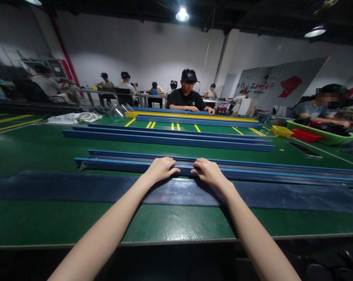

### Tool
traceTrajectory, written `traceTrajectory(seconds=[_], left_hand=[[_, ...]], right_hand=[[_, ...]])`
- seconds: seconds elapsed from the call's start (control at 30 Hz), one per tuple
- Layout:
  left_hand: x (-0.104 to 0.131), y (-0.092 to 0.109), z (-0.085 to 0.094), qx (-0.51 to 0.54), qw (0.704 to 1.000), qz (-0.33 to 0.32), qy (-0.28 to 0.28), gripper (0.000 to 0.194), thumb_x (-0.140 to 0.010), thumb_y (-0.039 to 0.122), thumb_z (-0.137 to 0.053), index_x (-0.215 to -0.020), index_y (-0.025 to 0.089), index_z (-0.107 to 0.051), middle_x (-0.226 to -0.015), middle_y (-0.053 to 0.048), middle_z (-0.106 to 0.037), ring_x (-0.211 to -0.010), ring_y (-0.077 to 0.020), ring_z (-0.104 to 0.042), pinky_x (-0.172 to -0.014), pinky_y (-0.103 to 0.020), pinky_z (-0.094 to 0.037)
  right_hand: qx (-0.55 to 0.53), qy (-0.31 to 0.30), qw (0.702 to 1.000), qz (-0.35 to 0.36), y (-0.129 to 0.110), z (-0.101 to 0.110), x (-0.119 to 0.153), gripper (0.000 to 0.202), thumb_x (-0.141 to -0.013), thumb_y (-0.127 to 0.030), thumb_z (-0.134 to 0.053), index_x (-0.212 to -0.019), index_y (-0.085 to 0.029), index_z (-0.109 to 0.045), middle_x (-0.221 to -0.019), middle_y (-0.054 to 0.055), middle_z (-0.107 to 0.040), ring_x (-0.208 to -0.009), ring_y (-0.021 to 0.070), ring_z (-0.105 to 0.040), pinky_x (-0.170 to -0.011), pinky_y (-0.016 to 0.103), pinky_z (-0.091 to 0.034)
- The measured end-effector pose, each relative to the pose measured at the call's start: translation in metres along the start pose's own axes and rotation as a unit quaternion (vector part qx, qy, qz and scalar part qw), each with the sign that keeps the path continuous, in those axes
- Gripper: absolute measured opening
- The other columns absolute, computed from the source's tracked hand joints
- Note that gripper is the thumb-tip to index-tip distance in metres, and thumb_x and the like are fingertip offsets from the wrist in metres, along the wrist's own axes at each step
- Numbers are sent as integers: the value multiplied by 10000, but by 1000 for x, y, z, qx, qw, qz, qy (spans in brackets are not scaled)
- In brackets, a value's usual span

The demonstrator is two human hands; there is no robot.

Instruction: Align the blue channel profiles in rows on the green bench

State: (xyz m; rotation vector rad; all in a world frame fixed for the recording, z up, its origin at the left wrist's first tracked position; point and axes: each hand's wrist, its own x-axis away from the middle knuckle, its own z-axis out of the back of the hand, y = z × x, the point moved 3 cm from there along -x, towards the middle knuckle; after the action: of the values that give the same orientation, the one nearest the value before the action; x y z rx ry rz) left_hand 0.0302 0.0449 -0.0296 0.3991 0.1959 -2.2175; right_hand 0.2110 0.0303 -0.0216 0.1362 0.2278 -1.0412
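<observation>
A long blue channel-shaped rail [261, 174] lies across the green table [176, 226]. My left hand [162, 169] grips it near the middle of the view, fingers over its edge and thumb on the near side. A short way to the right, my right hand [208, 170] holds the same rail in a similar way, with the thumb pointing toward my left hand. Between the hands a short stretch of rail shows. Nearer to me, under my wrists, a flat dark blue strip [77, 188] lies along the table.
Farther back lie more blue rails [164, 138] and a yellow rail [194, 116]. At the right are a phone [304, 149], a yellow tray [281, 131], a red tray [306, 135] and a green basket [337, 138]. A person [189, 97] works across the table.
</observation>
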Motion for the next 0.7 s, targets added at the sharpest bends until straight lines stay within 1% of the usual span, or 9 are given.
traceTrajectory(seconds=[0.17, 0.3, 0.5, 0.7], left_hand=[[-1, 1, 1, 3, 1000, -11, -2, 318, -794, 488, -487, -784, 181, -566, -831, -19, -629, -805, -164, -579, -610, -217, -364], [-2, 1, 4, 17, 1000, -5, 5, 301, -783, 479, -510, -821, 185, -561, -856, -14, -628, -818, -161, -576, -615, -217, -361], [0, -3, 6, -1, 1000, -1, -4, 305, -801, 467, -489, -766, 174, -568, -815, -24, -608, -773, -156, -563, -594, -219, -351], [-1, -4, 4, -35, 999, -4, -9, 341, -815, 468, -463, -738, 157, -578, -799, -38, -608, -768, -160, -562, -593, -221, -351]], right_hand=[[16, -27, 999, -30, 6, 6, 2, 223, -814, -356, -456, -765, -193, -601, -843, 49, -615, -780, 150, -542, -576, 225, -289], [41, -31, 997, -62, 20, 8, 8, 222, -790, -356, -465, -710, -202, -604, -798, 45, -628, -738, 155, -554, -546, 232, -269], [63, -37, 992, -107, 46, 11, 18, 237, -765, -392, -472, -689, -216, -613, -765, 39, -650, -735, 168, -568, -529, 228, -264], [50, -36, 990, -129, 55, 12, 22, 223, -743, -395, -486, -692, -215, -607, -786, 35, -661, -741, 174, -575, -524, 232, -269]])
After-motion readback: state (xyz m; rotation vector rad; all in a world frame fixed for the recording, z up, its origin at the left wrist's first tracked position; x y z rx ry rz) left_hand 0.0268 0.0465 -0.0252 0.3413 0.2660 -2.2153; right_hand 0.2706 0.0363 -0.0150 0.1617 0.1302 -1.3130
